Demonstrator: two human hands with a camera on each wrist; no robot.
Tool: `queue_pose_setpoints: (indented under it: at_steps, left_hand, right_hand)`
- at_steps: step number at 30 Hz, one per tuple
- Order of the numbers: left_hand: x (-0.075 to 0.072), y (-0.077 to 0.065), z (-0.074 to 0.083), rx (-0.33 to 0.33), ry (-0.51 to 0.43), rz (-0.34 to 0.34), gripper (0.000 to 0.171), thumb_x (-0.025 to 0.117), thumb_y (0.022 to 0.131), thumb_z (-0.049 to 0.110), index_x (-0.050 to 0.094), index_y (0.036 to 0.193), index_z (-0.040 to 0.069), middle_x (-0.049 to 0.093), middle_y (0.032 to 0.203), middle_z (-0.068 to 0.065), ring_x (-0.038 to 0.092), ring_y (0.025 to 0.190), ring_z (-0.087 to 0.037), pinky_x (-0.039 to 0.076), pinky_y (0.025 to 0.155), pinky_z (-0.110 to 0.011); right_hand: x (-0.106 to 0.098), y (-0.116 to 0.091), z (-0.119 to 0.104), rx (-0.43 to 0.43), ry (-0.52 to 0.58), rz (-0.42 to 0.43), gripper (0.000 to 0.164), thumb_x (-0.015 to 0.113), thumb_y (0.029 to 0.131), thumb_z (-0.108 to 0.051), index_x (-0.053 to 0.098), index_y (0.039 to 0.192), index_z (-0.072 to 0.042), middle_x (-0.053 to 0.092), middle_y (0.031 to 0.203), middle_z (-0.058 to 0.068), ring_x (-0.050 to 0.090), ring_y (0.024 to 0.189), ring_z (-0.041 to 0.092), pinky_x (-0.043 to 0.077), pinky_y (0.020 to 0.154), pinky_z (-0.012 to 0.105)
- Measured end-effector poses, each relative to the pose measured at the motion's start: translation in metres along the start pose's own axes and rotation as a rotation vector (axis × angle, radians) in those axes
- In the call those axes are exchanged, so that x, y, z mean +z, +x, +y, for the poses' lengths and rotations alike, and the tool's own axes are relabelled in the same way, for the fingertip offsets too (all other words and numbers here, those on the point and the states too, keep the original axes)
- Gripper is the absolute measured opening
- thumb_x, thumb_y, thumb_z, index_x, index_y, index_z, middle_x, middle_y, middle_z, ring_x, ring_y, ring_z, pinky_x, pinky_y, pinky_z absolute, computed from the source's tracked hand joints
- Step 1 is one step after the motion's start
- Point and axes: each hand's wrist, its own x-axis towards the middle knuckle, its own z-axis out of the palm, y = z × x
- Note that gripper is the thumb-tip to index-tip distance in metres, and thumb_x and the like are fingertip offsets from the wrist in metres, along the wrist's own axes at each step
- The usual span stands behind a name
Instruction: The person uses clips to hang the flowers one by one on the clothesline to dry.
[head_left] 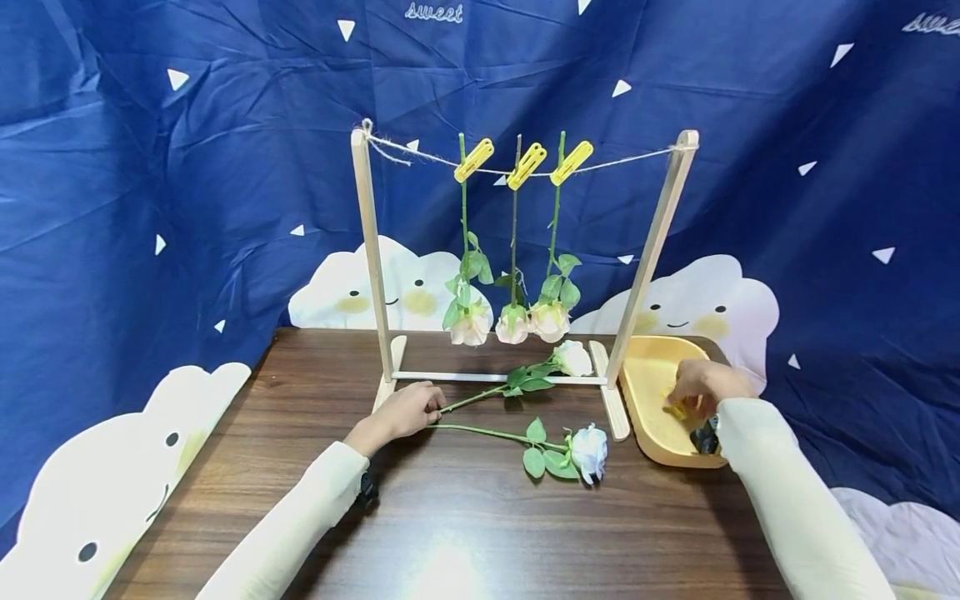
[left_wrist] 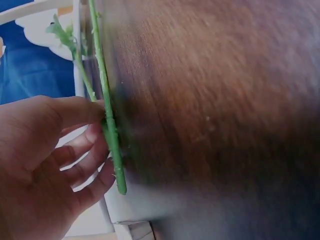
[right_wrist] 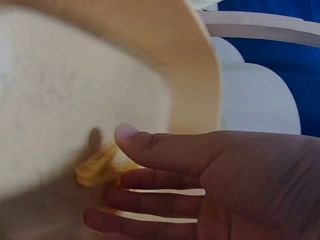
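Note:
My left hand is at the stem ends of two roses on the table; its thumb and fingers pinch the white rose's stem. The white rose has its bloom by the rack's right foot. Nearer lies a pale blue rose, its stem passing beside the left fingertips. My right hand reaches into the yellow tray, thumb and index finger pinching a yellow clothespin. More yellow shows under the fingers, partly hidden.
A wooden rack carries a string between two posts. Three pink roses hang bloom-down from it by yellow clothespins. The brown table stands before a blue cloth with white clouds.

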Motion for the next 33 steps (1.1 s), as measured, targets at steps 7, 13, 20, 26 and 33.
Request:
queue_pose_setpoints:
  at_steps: [7,13,20,26,33]
  left_hand:
    - [0.0,0.001,-0.004,0.048,-0.09,0.079,0.01,0.065,0.103,0.009,0.07,0.111,0.008,0.073,0.11,-0.009,0.072,0.103,-0.027,0.059,0.092,-0.047]
    - [-0.005,0.0,-0.008,-0.009,-0.175,0.103,0.013,0.064,0.106,0.013,0.069,0.116,0.008,0.079,0.111,-0.011,0.075,0.107,-0.03,0.06,0.094,-0.048]
    - [-0.009,-0.003,-0.012,-0.013,-0.278,0.147,0.007,0.064,0.104,0.009,0.067,0.108,0.005,0.069,0.087,-0.001,0.057,0.077,-0.012,0.05,0.075,-0.032]
    - [-0.014,-0.006,-0.012,0.028,-0.39,0.209,0.009,0.061,0.103,0.003,0.066,0.109,-0.001,0.072,0.087,-0.013,0.054,0.075,-0.012,0.047,0.076,-0.028]
    - [-0.02,-0.009,-0.013,0.002,-0.428,0.243,0.013,0.063,0.108,0.014,0.068,0.112,0.004,0.075,0.097,-0.017,0.06,0.082,-0.012,0.049,0.082,-0.032]
  right_hand:
    - [0.01,0.003,0.001,-0.006,0.006,0.023,0.025,0.078,0.093,-0.017,0.067,0.081,0.001,0.073,0.076,0.015,0.077,0.066,0.023,0.062,0.06,0.032]
    - [0.013,0.012,0.007,-0.041,-0.015,0.035,0.026,0.076,0.093,-0.012,0.069,0.075,0.004,0.074,0.07,0.018,0.074,0.062,0.024,0.063,0.058,0.036]
    - [0.015,0.015,0.012,-0.047,-0.021,0.017,0.02,0.07,0.088,-0.011,0.068,0.072,0.0,0.068,0.066,0.009,0.066,0.062,0.019,0.06,0.061,0.035]
    - [0.015,0.015,0.012,-0.062,0.03,0.048,0.021,0.065,0.086,-0.011,0.066,0.068,0.0,0.063,0.061,0.006,0.063,0.058,0.018,0.061,0.058,0.036]
    - [0.01,0.016,0.012,-0.155,0.072,0.103,0.021,0.06,0.09,-0.009,0.062,0.08,0.009,0.064,0.065,0.006,0.067,0.06,0.018,0.06,0.057,0.036]
